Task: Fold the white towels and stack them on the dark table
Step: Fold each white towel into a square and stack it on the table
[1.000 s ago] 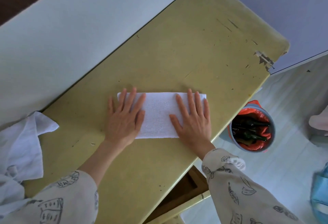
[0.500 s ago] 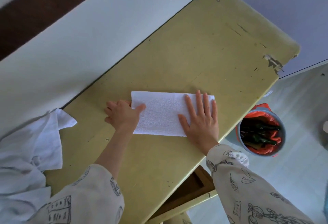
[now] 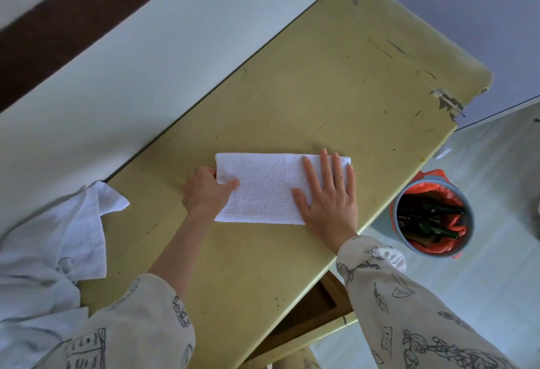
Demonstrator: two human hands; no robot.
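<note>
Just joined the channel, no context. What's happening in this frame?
A person is folding a white towel on a worn yellow-green table. The right hand lies flat on the towel's right end, pinning it. The left hand pinches the left edge, thumb on top, apparently ready to fold it over. More white cloth is heaped at the table's left end. No stack is in view.

Surface: yellow-green table (image 3: 336, 85), running lower left to upper right of frame, paint scratched, chipped at right corner | On it, centre: folded white towel (image 3: 266, 190), lying flat | On it, left edge: crumpled white cloth (image 3: 73, 231), partly overhanging | Floor (image 3: 496, 295), lower right: bucket (image 3: 432, 216) standing.
</note>
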